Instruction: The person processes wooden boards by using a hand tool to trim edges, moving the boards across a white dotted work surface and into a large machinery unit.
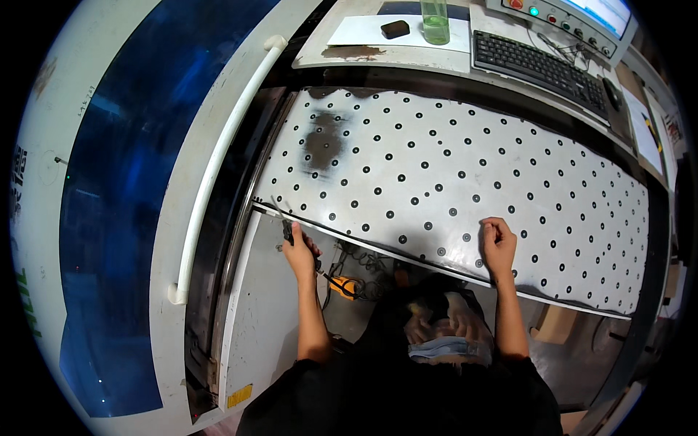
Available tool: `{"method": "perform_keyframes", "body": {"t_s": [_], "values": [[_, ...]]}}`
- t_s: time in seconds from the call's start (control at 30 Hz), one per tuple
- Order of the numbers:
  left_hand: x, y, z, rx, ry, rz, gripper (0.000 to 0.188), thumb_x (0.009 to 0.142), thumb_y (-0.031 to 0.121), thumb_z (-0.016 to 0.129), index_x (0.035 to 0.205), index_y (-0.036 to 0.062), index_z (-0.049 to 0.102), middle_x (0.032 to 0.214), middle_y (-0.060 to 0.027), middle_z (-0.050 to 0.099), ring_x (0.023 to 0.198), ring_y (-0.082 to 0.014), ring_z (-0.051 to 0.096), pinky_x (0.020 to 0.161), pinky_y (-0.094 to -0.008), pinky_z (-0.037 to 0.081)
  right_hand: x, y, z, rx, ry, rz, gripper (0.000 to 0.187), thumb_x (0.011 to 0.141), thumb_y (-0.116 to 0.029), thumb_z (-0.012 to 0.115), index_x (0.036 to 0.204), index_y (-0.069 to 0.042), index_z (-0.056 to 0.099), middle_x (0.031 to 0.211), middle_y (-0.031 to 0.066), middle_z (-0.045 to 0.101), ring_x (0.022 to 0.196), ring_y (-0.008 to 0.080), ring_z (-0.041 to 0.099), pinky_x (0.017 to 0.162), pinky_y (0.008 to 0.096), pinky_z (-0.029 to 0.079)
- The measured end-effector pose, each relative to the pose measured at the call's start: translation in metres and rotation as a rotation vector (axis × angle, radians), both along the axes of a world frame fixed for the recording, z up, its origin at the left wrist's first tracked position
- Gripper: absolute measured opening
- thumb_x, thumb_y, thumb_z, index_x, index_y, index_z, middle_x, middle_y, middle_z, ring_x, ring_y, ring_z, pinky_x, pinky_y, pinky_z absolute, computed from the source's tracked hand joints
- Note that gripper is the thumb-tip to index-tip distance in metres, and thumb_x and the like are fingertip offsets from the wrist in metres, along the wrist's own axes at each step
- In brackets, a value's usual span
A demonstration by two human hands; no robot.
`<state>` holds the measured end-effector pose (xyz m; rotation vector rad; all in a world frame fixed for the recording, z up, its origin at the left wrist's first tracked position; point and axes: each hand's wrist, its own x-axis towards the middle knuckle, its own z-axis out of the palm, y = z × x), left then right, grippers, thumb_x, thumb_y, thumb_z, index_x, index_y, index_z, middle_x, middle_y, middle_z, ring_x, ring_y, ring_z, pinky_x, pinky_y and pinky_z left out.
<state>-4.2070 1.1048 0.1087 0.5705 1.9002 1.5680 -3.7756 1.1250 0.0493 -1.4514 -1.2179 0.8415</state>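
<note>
My left hand [300,251] is wrapped round a black air blow gun [288,231] with a thin metal nozzle. The nozzle points away from me, over the near left corner of a pale perforated bed [443,156] dotted with dark round fittings. From the gun's lower end a black hose [331,280] runs down beneath the bed's edge. My right hand [499,247] is loosely closed above the bed's near edge, with nothing visible in it. A dark smudged patch [324,144] marks the bed's far left part.
A blue machine cover [156,145] with a long white handle [225,163] stands at left. Beyond the bed, a worktop carries a glass of green liquid [435,27], a small black object [395,29], a keyboard [538,69] and a mouse [612,93]. Below lie an orange-yellow object [343,288] and tangled cables [363,261].
</note>
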Motion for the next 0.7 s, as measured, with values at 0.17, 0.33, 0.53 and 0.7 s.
{"method": "perform_keyframes", "body": {"t_s": [0.17,0.33,0.53,0.7], "values": [[0.033,0.008,0.013,-0.141,-0.279,-0.541,0.052,0.101,0.056,0.060,0.089,0.0059,0.058,0.062,-0.0052,0.053,0.048,-0.0195,0.055,0.047,-0.0342,0.051,-0.001,0.004,-0.002,-0.005,-0.037,-0.056,0.012,0.098,-0.010,0.065,0.097,0.000,0.072,0.058,-0.0043,0.044,0.056,0.0039,0.038,0.052,0.0250,0.032],[0.104,-0.005,0.007,-0.319,-0.549,-1.236,0.049,0.102,0.054,0.059,0.096,0.0049,0.061,0.068,-0.0022,0.056,0.058,-0.0138,0.058,0.057,-0.0312,0.053,-0.004,0.006,-0.007,-0.007,-0.028,-0.099,0.024,0.100,-0.017,0.065,0.084,0.000,0.066,0.056,-0.0011,0.043,0.054,0.0064,0.037,0.050,0.0278,0.033],[0.144,0.000,-0.007,-0.304,-0.416,-1.665,0.046,0.104,0.048,0.060,0.097,0.0020,0.061,0.073,-0.0027,0.058,0.061,-0.0125,0.057,0.058,-0.0270,0.045,0.002,0.006,-0.007,0.005,-0.023,-0.144,0.039,0.103,-0.023,0.061,0.072,0.000,0.061,0.054,0.0040,0.045,0.051,0.0092,0.039,0.050,0.0310,0.032],[0.146,0.014,0.006,-0.319,-0.358,-1.630,0.041,0.105,0.043,0.061,0.093,0.0043,0.060,0.067,0.0008,0.055,0.059,-0.0095,0.057,0.057,-0.0251,0.048,0.004,0.006,-0.003,-0.005,-0.067,-0.137,0.034,0.100,-0.019,0.065,0.073,0.001,0.062,0.054,0.0026,0.045,0.052,0.0089,0.039,0.050,0.0307,0.032]]}}
